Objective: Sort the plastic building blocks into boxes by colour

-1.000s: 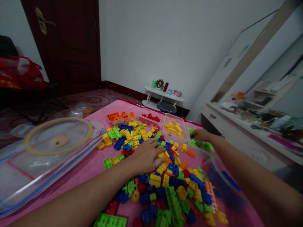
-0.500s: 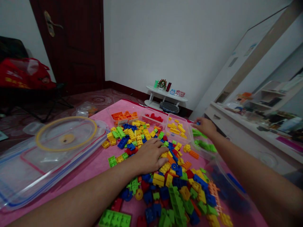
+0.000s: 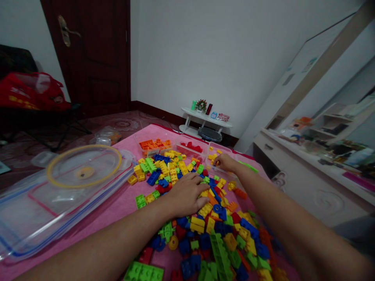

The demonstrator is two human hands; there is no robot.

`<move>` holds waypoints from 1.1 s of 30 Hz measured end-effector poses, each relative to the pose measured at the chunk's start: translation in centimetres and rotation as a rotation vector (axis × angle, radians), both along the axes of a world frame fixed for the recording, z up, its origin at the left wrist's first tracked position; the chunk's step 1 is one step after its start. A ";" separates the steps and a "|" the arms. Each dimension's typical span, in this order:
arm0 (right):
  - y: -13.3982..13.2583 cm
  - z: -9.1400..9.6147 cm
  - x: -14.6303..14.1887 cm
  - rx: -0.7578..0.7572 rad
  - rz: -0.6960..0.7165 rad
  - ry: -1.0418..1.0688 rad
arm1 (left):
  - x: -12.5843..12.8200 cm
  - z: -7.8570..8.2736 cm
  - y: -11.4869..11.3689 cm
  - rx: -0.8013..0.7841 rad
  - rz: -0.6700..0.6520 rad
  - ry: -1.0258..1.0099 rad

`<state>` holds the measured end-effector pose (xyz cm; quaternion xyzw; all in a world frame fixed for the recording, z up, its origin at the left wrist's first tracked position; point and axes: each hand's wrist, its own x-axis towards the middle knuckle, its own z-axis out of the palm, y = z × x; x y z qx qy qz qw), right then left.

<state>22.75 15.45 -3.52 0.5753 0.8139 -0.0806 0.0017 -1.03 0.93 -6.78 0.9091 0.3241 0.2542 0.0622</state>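
My left hand (image 3: 187,194) lies palm down on a heap of toy building blocks (image 3: 215,230) in yellow, blue, green, red and orange. Its fingers are stretched out and slightly bent over the blocks, gripping none that I can see. At the back right, my right hand (image 3: 225,161) is over the clear box of yellow blocks (image 3: 211,157). The fingertips are pinched together, with a trace of a small blue block between them, mostly hidden. Further left stand a clear box with red blocks (image 3: 191,146) and one with orange blocks (image 3: 154,145).
Clear lids (image 3: 73,199), one with a yellow ring, are stacked on the pink tablecloth (image 3: 123,212) at left. Green blocks (image 3: 248,166) show beyond my right forearm, which covers the right side boxes. A white dresser (image 3: 293,168) stands to the right.
My right hand has moved left, from above the box of green blocks to the box of yellow ones, its fingers still pinched. My left hand stays on the heap.
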 end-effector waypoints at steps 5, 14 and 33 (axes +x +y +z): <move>-1.8 2.6 1.7 -0.018 -0.078 0.102 | 0.1 0.0 0.1 0.013 -0.010 0.010; -13.7 9.1 9.3 -0.003 -0.289 0.396 | 0.1 -0.2 0.3 0.021 -0.031 0.036; -22.2 6.3 11.7 0.427 -0.290 -0.084 | 0.1 0.1 0.2 0.006 -0.050 0.100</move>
